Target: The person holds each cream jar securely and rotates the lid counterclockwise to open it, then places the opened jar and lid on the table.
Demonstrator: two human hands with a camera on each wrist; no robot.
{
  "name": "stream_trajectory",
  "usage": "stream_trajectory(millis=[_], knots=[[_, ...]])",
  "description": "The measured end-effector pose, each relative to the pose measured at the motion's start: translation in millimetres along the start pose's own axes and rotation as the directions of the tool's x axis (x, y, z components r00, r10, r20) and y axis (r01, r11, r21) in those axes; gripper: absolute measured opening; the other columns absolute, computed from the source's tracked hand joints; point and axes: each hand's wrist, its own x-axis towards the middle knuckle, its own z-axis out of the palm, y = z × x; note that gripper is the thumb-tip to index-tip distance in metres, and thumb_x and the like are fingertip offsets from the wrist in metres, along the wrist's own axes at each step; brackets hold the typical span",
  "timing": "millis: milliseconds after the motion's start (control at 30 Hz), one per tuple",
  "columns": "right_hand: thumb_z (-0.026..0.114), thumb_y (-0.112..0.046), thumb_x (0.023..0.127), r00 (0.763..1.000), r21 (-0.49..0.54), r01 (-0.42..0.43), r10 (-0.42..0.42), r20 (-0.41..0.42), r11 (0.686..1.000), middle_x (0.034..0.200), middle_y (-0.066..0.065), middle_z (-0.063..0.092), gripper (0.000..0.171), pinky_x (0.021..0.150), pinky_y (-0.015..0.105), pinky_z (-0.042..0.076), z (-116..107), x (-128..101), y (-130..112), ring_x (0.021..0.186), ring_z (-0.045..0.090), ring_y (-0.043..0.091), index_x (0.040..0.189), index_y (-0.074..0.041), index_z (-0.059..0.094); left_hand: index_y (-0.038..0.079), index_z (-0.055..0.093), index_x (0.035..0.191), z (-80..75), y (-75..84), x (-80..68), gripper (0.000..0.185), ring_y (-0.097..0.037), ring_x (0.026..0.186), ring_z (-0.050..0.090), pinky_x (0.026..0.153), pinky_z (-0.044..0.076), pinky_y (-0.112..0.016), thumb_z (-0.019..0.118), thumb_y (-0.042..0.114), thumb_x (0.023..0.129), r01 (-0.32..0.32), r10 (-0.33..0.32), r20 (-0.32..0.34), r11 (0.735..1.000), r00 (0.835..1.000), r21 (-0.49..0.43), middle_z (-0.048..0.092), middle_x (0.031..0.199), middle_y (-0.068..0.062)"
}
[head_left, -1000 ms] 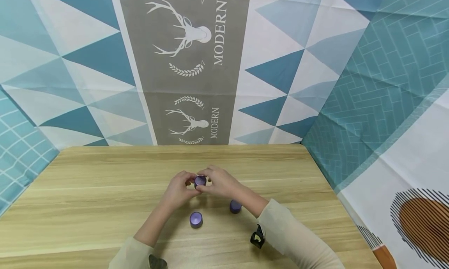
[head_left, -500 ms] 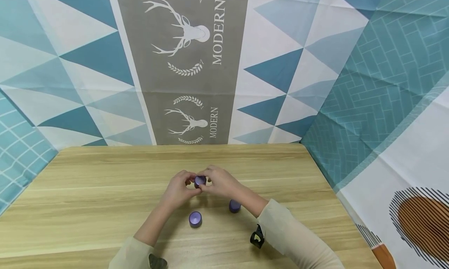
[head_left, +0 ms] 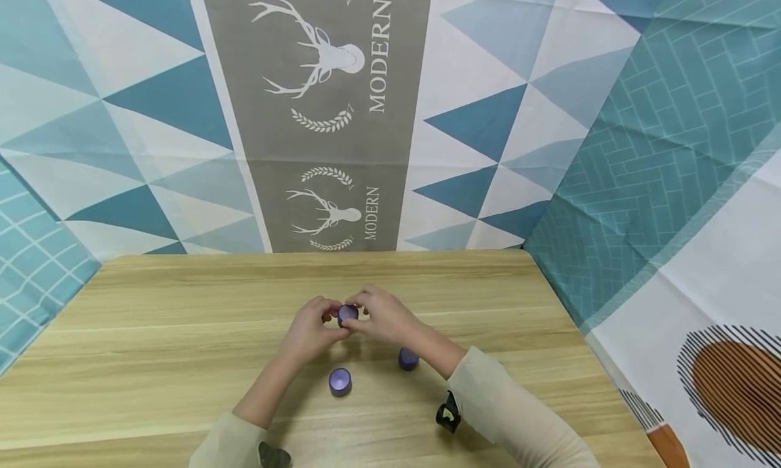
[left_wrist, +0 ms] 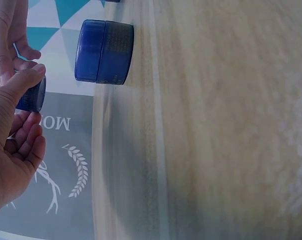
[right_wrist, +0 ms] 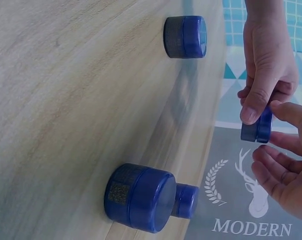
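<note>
A small purple-blue cosmetic jar (head_left: pixel 348 313) is held between both hands, above the table. My left hand (head_left: pixel 310 332) pinches its lower part between thumb and fingers. From the other side, my right hand (head_left: pixel 383 317) has its thumb and fingertips around the lid. In the right wrist view, a thin seam shows between lid and body of this held jar (right_wrist: pixel 256 131). Nearer to me, a second jar (head_left: pixel 340 382) stands upright with its lid on. Another lidded jar (head_left: pixel 409 359) stands just left of my right forearm.
The wooden table (head_left: pixel 152 359) runs back to a patterned cloth backdrop (head_left: pixel 329 142). A further small jar (right_wrist: pixel 187 201) shows behind the large one in the right wrist view. A black strap piece (head_left: pixel 448 414) hangs at my right sleeve.
My right fingers shift slightly on the lid, covering its top half a second ago and now set back at its edge. The left hand and the standing jars stay put.
</note>
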Motion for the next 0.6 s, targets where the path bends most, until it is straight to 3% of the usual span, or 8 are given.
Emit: stream_trajectory(millis=[300,600], knots=[[0.066,-0.028,0.087,0.999,-0.038,0.022,-0.021,0.033,0.999,0.106,0.004,0.063,0.037,0.076,0.019,0.048,-1.4,0.2,-1.8,0.094,0.06,0.016,0.118,-0.01,0.064,0.004,0.068,0.097,0.0,0.7,0.7,0.033,-0.017,0.079,0.054,0.07,0.046,-0.026,0.079,0.015,0.068,0.009,-0.009,0.018,1.0,1.0,-0.004,0.061,0.085,-0.003],[0.063,-0.036,0.087,0.999,-0.008,-0.013,0.013,0.036,1.0,0.107,0.003,0.062,0.043,0.079,0.023,0.049,-4.0,-2.2,-3.4,0.098,0.06,0.02,0.121,-0.01,0.062,0.004,0.068,0.097,-0.7,2.8,-0.5,0.033,-0.02,0.08,0.054,0.071,0.045,-0.028,0.08,0.016,0.068,0.011,-0.011,0.017,1.0,1.0,-0.011,0.061,0.085,-0.004]])
